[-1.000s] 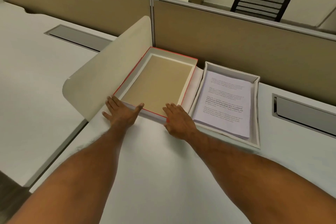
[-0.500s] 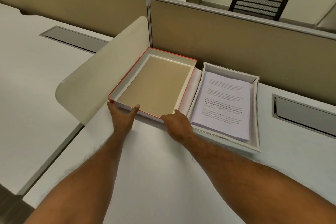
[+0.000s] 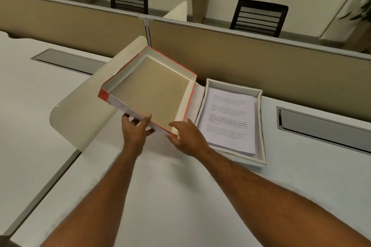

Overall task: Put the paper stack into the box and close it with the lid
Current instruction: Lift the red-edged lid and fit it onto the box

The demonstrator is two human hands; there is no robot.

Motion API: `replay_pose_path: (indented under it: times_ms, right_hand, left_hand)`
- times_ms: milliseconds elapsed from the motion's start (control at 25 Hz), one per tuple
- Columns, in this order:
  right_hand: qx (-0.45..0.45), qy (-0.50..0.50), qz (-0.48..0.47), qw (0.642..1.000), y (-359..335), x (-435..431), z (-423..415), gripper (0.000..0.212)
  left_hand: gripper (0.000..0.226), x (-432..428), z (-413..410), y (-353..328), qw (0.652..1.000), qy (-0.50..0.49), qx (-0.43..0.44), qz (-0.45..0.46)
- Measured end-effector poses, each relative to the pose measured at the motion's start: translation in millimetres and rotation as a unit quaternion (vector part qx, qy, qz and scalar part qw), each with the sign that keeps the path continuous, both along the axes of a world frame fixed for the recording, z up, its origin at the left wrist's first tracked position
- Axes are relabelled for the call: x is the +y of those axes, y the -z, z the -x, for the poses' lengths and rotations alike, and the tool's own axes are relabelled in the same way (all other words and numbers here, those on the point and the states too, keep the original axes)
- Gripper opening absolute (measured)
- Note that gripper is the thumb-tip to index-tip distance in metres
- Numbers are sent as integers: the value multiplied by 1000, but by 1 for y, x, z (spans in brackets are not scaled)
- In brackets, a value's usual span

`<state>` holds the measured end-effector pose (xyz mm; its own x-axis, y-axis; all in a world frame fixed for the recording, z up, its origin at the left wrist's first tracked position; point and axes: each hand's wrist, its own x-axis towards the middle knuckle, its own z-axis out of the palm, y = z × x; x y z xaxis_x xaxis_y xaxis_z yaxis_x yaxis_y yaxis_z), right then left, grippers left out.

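Observation:
The lid [image 3: 148, 90], red outside with a brown inner face, is tilted up off the desk, open side toward me. My left hand [image 3: 135, 129] grips its near edge, thumb inside the rim. My right hand [image 3: 185, 136] holds the lid's near right corner, thumb over the rim. To the right the white box [image 3: 261, 126] lies flat on the desk. The paper stack [image 3: 228, 120], white printed sheets, rests inside that box.
A cream curved divider [image 3: 86, 106] stands left of the lid. A tan partition wall [image 3: 251, 60] runs behind. Grey cable trays [image 3: 321, 124] are sunk into the white desk [image 3: 170, 196]. Black chairs and potted plants stand beyond the partition.
Both hands went from resting at the lid's near edge to gripping it. The lid's near side has risen off the desk and tilted.

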<state>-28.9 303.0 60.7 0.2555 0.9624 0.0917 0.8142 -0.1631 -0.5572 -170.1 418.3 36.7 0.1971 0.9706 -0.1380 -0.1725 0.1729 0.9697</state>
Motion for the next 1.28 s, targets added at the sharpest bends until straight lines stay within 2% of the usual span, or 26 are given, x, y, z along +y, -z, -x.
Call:
replay_pose_path:
  times_ms: [80, 200, 360, 520, 600, 680, 760, 880, 1000, 1040, 1080, 1120, 1200, 1240, 1280]
  right_hand:
    - [76, 56, -27, 995, -14, -8, -6, 44]
    - [184, 132, -75, 971, -35, -20, -18, 38]
    - [307, 188, -71, 930, -69, -22, -33, 42]
    - [442, 214, -98, 866, -126, 3, -39, 44]
    - [492, 217, -110, 836, -154, 15, -40, 40]
    - [511, 227, -98, 823, -167, 18, -40, 53]
    - [484, 265, -84, 830, -168, 12, -45, 73]
    - [424, 298, -77, 851, -148, -4, -62, 66]
    - [455, 329, -100, 821, -128, -28, -84, 61]
    - [471, 331, -117, 809, -119, -36, -92, 58]
    - [482, 331, -132, 800, -110, -45, -99, 54]
    - [490, 332, -143, 793, -101, -55, -106, 52]
    - [503, 341, -157, 779, -80, -72, -118, 52]
    - [512, 348, -164, 768, -69, -81, -123, 51]
    - [524, 356, -172, 754, -59, -88, -128, 50]
  left_hand:
    - [68, -6, -1, -8, 998, 7, 27, -48]
    - [71, -18, -5, -19, 986, 6, 102, -131]
    - [75, -40, -19, -23, 957, 27, 191, -217]
    - [73, -60, -30, -26, 935, 43, 237, -260]
    - [69, -71, -34, -25, 913, 40, 280, -293]
    - [65, -82, -41, -25, 888, 46, 325, -322]
    - [62, -89, -49, -23, 865, 48, 355, -351]
    - [61, -99, -57, -15, 834, 43, 384, -394]
    - [64, -101, -60, -4, 801, 37, 394, -449]
    - [67, -100, -61, 0, 805, 42, 384, -451]
    - [73, -100, -61, 4, 827, 58, 356, -431]
    - [81, -102, -61, 8, 865, 79, 313, -383]
    - [93, -105, -62, 16, 952, 78, 221, -196]
    - [96, -106, -62, 20, 975, 60, 195, -86]
    - [92, -105, -62, 25, 981, 57, 187, 4]
